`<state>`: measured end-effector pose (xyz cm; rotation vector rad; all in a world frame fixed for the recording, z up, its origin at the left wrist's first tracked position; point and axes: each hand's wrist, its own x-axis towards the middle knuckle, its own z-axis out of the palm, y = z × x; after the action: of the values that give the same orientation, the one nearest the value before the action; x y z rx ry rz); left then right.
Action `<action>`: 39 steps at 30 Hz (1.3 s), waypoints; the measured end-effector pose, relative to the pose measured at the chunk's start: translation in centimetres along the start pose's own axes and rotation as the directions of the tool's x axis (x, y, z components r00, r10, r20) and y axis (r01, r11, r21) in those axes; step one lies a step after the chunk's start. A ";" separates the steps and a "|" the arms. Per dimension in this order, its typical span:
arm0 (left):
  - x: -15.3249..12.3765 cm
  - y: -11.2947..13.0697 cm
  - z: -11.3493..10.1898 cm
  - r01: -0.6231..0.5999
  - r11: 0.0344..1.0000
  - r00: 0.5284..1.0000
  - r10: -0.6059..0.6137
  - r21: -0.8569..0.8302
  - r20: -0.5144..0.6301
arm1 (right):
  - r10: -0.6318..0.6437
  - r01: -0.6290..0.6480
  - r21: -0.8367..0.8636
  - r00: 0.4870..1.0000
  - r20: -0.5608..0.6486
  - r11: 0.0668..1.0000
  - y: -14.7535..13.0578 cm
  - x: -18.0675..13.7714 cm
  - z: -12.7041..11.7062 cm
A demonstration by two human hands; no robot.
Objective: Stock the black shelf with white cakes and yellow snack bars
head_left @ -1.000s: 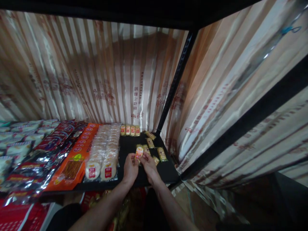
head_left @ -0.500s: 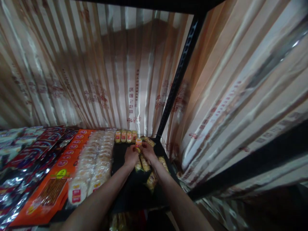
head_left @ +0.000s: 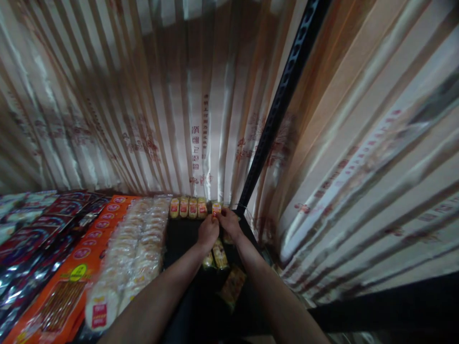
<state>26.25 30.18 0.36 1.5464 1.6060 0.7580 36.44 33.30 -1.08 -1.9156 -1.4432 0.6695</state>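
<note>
Holding: both hands pinch one small packet (head_left: 216,208) at their fingertips, the left hand (head_left: 208,232) from its left side and the right hand (head_left: 229,223) from its right (from my remote seat the grip looks shared, with neither hand slack).
Packet place: just beyond the knuckles of both hands, at the far edge of the black shelf (head_left: 179,243), close against the striped sheet (head_left: 143,119).
Long axis: upright, running the same way as the packets beside it.
Key relation: the row of packets (head_left: 189,208) stands just left of the left hand's fingertips. The held packet is at the row's right end, and I cannot tell whether it touches the last one.
Nearer hand: the left is nearer the row, the right nearer the black post (head_left: 251,181).
Behind the hands: loose packets (head_left: 219,254) lie flat between the wrists, nearer the camera.
Farther left: round cracker packs (head_left: 143,239), then orange packs (head_left: 82,267).
</note>
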 end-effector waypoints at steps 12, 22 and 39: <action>-0.2 -0.2 0.4 0.029 0.999 0.999 -0.028 0.027 -0.041 | 0.001 -0.012 -0.300 0.999 -0.037 0.954 -2.1 1.4 0.8; 0.2 -0.5 -0.3 0.033 0.999 0.993 -0.031 0.017 -0.118 | 0.003 -0.021 -0.295 0.998 -0.061 0.955 -2.3 2.7 2.4; 0.3 -0.6 -0.3 0.058 0.998 0.993 -0.061 -0.030 -0.097 | 0.003 -0.034 -0.334 0.996 -0.094 0.942 -1.9 1.5 3.0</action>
<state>25.66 30.50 -0.04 1.4554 1.6984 0.8309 33.47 35.63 -1.67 -2.1887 -1.5601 0.3521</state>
